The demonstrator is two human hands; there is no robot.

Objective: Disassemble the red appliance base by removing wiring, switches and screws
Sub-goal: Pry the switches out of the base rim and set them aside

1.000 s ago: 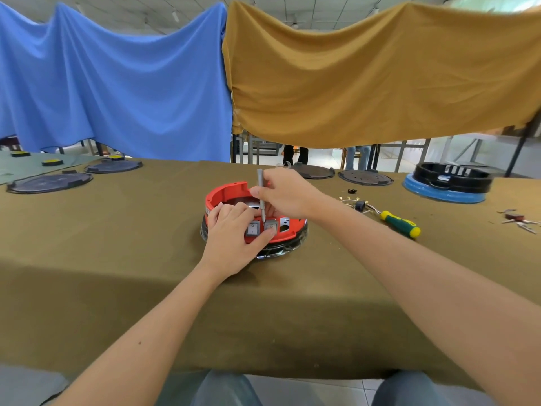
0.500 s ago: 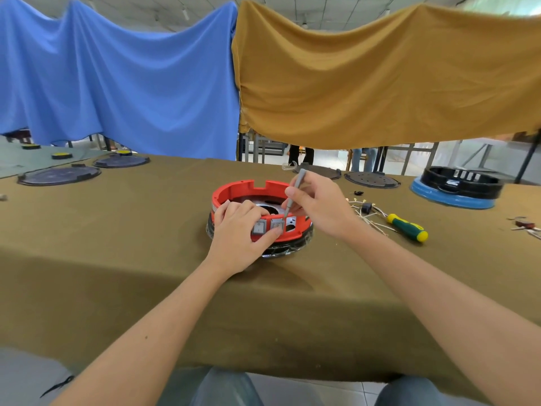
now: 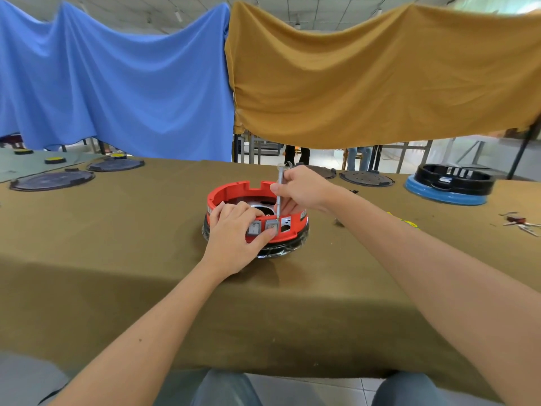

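While the left hand (image 3: 234, 230) grips the near wall of the red appliance base (image 3: 234, 191) at the middle of the olive-covered table (image 3: 117, 273), its thumb presses below two grey rocker switches (image 3: 254, 228). The right hand (image 3: 304, 191) pinches a slim grey tool (image 3: 280, 194) held upright, tip down just behind the right-hand switch.

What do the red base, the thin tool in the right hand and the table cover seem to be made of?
Red base: likely moulded plastic, matte, with clean cut-out notches in its rim.
Thin tool gripped by the right hand: apparently metal, grey, slim and straight; it may be tweezers, I cannot tell.
Table cover: woven fabric, olive-brown and dull, draping softly over the table edge.
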